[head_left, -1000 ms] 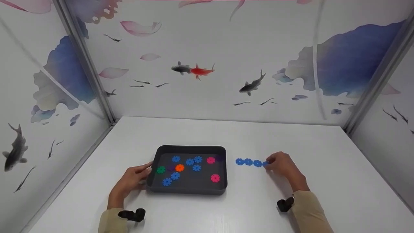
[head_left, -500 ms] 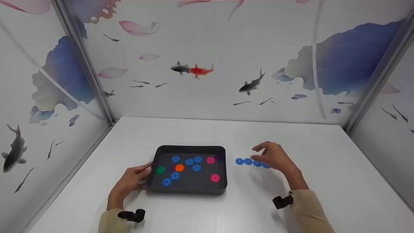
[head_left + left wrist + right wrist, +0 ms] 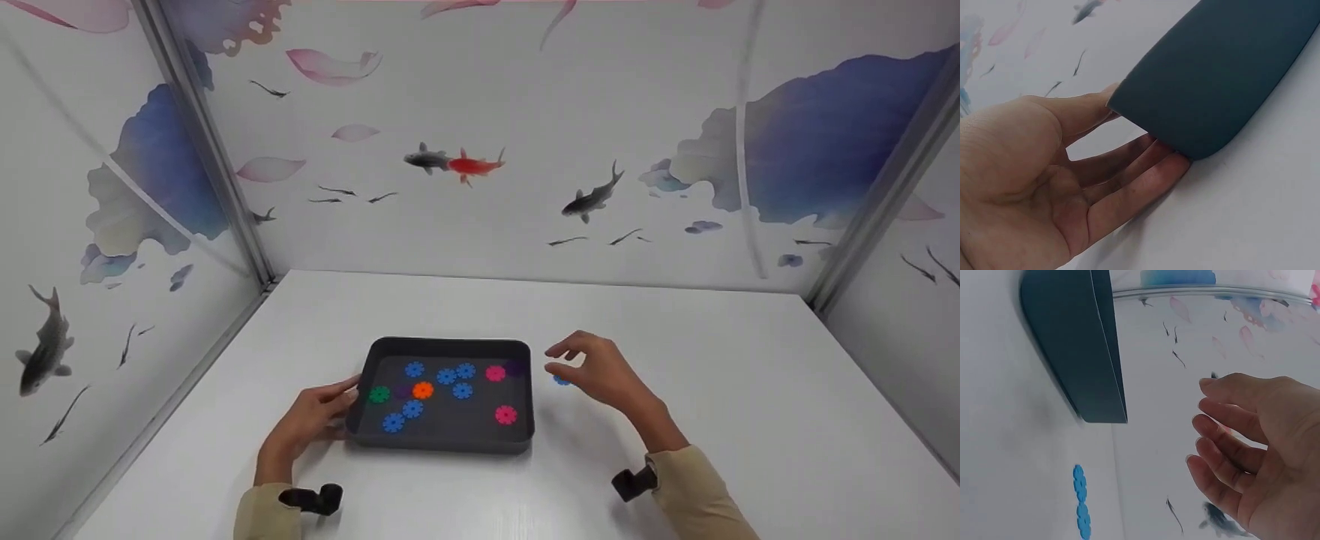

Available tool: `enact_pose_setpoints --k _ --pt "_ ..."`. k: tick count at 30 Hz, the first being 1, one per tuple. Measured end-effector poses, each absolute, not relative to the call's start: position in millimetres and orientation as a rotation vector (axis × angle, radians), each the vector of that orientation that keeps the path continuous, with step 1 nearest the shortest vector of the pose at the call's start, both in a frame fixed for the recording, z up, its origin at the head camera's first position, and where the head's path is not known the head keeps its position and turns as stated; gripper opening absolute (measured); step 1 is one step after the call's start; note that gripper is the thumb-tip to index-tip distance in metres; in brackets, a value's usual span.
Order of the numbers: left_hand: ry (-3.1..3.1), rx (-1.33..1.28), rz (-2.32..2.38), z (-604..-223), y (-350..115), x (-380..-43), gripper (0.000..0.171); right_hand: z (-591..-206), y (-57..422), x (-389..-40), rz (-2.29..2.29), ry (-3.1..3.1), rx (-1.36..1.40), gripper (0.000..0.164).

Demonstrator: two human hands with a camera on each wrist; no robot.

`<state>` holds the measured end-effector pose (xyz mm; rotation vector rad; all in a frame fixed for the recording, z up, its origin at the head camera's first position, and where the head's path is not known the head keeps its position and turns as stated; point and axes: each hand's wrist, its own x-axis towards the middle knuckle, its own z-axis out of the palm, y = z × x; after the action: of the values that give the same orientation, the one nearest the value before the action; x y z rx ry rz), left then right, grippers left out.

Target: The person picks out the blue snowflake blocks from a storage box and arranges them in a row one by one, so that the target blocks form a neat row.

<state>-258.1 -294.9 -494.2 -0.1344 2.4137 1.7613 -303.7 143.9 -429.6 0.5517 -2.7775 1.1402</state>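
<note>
My left hand [image 3: 319,412] touches the left wall of a dark grey tray [image 3: 442,442]; in the left wrist view the fairly straight fingers [image 3: 1129,185] meet the tray's end, thumb at the rim. Inside the tray lie notched plastic discs: several blue ones [image 3: 462,391], a green one [image 3: 380,394], an orange one [image 3: 423,390], pink ones [image 3: 505,415] and dark purple ones. My right hand [image 3: 596,367] hovers just right of the tray, fingers loosely curved with nothing between them. It mostly hides a row of blue discs [image 3: 1080,482] on the table.
The white table [image 3: 675,330] runs back to a wall printed with fish and petals [image 3: 450,240]. Similar panels [image 3: 45,225] stand at both sides, joined by metal posts [image 3: 214,150]. A small black camera [image 3: 634,482] sits at each wrist.
My right hand has let go of the blue disc at the row's right end, lifted, and moved left over the row to beside the tray. My left hand stays at the tray's wall.
</note>
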Motion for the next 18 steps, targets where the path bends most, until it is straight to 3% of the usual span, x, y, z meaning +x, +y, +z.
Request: enact_pose_setpoints --k 18 --pt "2.440 -0.156 1.740 -493 -295 -258 0.045 -428 50 -287 1.712 -2.590 0.918 0.025"
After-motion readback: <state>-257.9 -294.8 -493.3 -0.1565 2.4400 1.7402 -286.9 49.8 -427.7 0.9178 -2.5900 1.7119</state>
